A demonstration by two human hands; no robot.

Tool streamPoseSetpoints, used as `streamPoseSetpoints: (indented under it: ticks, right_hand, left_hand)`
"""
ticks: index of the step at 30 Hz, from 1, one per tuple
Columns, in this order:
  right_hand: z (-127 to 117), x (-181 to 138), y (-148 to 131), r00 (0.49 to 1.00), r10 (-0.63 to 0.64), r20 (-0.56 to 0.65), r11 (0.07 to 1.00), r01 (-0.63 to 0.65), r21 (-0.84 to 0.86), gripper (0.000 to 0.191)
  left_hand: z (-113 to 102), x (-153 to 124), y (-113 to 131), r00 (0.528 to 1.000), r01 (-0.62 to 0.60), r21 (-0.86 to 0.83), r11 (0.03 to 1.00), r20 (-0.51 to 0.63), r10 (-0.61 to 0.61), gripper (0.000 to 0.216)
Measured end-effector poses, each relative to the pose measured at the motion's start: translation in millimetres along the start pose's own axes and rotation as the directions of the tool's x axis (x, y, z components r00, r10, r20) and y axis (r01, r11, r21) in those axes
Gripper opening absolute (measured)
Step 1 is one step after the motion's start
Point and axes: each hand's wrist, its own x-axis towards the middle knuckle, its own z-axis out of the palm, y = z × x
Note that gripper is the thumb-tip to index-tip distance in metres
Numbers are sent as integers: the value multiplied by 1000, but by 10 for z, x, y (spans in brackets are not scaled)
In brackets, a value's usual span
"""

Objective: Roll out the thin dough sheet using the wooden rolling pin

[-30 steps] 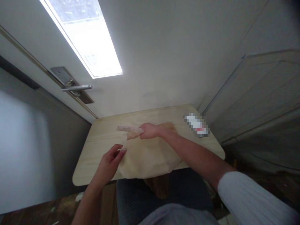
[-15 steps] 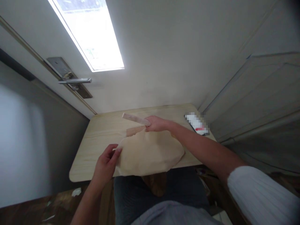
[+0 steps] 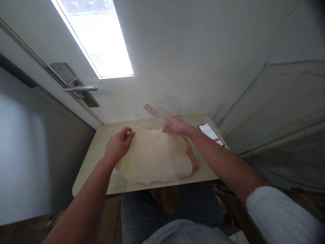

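Observation:
A wide, thin sheet of pale dough (image 3: pixel 154 157) with a wavy edge spreads over the front of the table. My left hand (image 3: pixel 119 143) pinches its far left edge between thumb and fingers. At the far edge, my right hand (image 3: pixel 176 125) is closed round a short wooden rolling pin (image 3: pixel 155 112), which points up and left, raised above the table. The right fingertips also touch the dough's edge there. A brown wooden board (image 3: pixel 192 156) shows beyond the dough's right side; the dough hides the rest of it.
A phone (image 3: pixel 211 134) with a lit screen lies at the right of the light wooden table (image 3: pixel 95 159). Behind the table stands a white door with a metal handle (image 3: pixel 81 88) and a bright window (image 3: pixel 99 40). Walls close in on both sides.
Both hands have moved away from me, the left one further. The dough has shifted left and away, covering the board's left end and baring its right. The rolling pin has risen and tilted up.

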Motion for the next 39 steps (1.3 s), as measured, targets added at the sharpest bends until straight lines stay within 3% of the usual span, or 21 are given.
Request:
streamPoseSetpoints:
  ticks: [4, 10, 17, 22, 28, 32, 35, 39]
  right_hand:
    - [112, 290, 256, 998, 63, 11, 978, -59, -199, 19]
    - [41, 214, 574, 978, 143, 151, 945, -90, -314, 18]
    - [83, 156, 552, 975, 124, 184, 968, -78, -239, 17]
    - [146, 152, 559, 984, 164, 75, 973, -149, -175, 20]
    - [152, -43, 629, 964, 263, 29, 958, -257, -128, 13]
    - [255, -229, 602, 956, 294, 0, 951, -293, -103, 14]
    - [349, -302, 557, 951, 296, -87, 948, -304, -90, 16]
    - [367, -343, 555, 914, 373, -157, 924, -351, 150, 14]
  left_hand:
    - [379, 594, -69, 994, -28, 126, 992, 109, 14, 44]
    - [660, 818, -247, 987, -34, 165, 986, 159, 7, 46]
    - [582, 1012, -503, 982, -10, 191, 982, 186, -26, 43]
    - [564, 1038, -572, 982, 62, 186, 981, 162, -92, 48]
    - [510, 953, -732, 964, 130, 83, 988, 222, -146, 63]
    - [385, 906, -965, 935, 215, 1, 977, 288, -206, 54]
    - [332, 837, -1060, 929, 235, -58, 970, 306, -207, 46]
    - [310, 700, -987, 951, 247, -177, 953, 235, -203, 42]
